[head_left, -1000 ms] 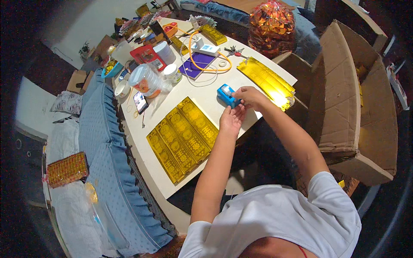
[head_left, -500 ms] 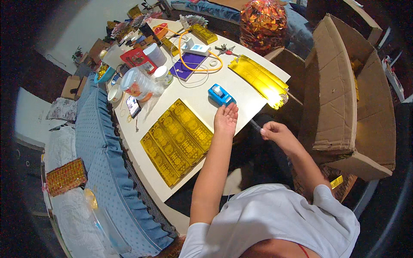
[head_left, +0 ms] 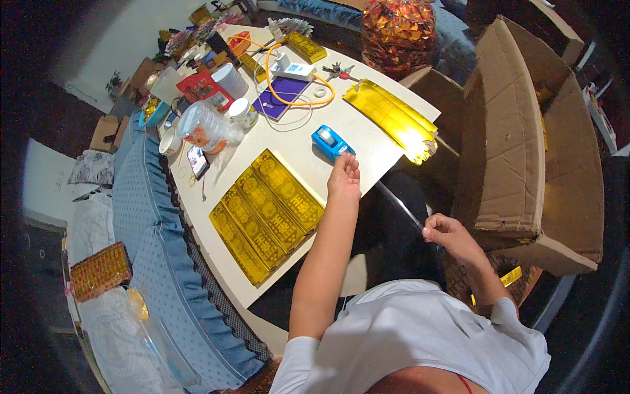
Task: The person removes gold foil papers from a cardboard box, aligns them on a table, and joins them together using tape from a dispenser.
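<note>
The right hand (head_left: 453, 238) is out past the near right edge of the table (head_left: 375, 152), its grip closed in a pinch, thumb against finger, on the near end of a clear tape strip (head_left: 402, 208). The strip slants away, far and to the left, toward the table's edge beside the left hand (head_left: 345, 176); whether its far end is fixed to anything cannot be told. The left hand lies palm up at the near end of a blue tape dispenser (head_left: 333, 142), its fingers loosely curled and their tips at the dispenser's body; whether that grip has hold of it cannot be told. The dispenser sits on the table, close to the right-hand edge. To the left and nearer lie gold printed sheets (head_left: 268, 215), in four long panels side by side; a fanned pile of gold strips (head_left: 392, 119) lies farther off to the right, with a bunch of keys (head_left: 338, 71) just beyond it. Past the dispenser, a purple book (head_left: 268, 107) lies under a looped orange cable (head_left: 315, 104). On the left side stand a white lidded tub (head_left: 242, 113) and a clear plastic container (head_left: 195, 123), with a lit phone (head_left: 197, 161) nearer. A large open cardboard box (head_left: 505, 138) stands to the right of the table.
</note>
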`<state>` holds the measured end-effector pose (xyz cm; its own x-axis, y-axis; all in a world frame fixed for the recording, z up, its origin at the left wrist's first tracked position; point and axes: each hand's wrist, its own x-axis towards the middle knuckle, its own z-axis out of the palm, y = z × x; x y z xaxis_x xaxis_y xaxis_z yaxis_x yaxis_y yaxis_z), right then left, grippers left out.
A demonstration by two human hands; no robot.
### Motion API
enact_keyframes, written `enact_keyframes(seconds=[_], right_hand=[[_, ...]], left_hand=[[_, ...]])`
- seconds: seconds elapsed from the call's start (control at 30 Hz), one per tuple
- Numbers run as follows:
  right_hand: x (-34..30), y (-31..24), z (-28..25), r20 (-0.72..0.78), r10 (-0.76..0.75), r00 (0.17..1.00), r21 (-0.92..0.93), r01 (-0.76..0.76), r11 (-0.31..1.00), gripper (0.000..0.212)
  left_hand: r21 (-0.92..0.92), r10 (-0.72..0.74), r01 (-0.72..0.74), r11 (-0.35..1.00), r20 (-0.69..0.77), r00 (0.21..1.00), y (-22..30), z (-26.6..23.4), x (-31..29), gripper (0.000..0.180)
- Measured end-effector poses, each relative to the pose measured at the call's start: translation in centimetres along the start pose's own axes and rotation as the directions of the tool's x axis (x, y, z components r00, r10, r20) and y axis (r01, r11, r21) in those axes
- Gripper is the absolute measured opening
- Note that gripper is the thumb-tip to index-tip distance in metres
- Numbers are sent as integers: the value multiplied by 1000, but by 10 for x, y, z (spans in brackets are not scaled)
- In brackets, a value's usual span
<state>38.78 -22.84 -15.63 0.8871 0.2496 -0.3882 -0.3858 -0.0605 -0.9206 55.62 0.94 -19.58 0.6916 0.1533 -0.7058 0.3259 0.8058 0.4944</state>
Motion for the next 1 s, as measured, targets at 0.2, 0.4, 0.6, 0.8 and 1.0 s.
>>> enact_keyframes(seconds=[0.2,0.4,0.6,0.8,1.0], right_hand=[[9,25,-7,-29,13,999,-48,-15,999,16],[10,36,-6,-37,2,999,-66,-5,998,17],[17,28,-2,-46,-26,999,-29,25,999,14],[46,-15,44,73,-199,977,-57,203,978,11],[67,-53,106,202,-419,885,-300,463,834,15]], left_hand=[[-5,121,-122,993,-56,991,-14,7,0,14],[35,258,-257,966,-38,965,-25,6,-4,21],[87,610,-613,785,61,790,-8,6,-37,10],[62,948,-957,282,136,288,72,-20,-92,7],[161,996,-987,31,75,44,138,-109,-128,12]])
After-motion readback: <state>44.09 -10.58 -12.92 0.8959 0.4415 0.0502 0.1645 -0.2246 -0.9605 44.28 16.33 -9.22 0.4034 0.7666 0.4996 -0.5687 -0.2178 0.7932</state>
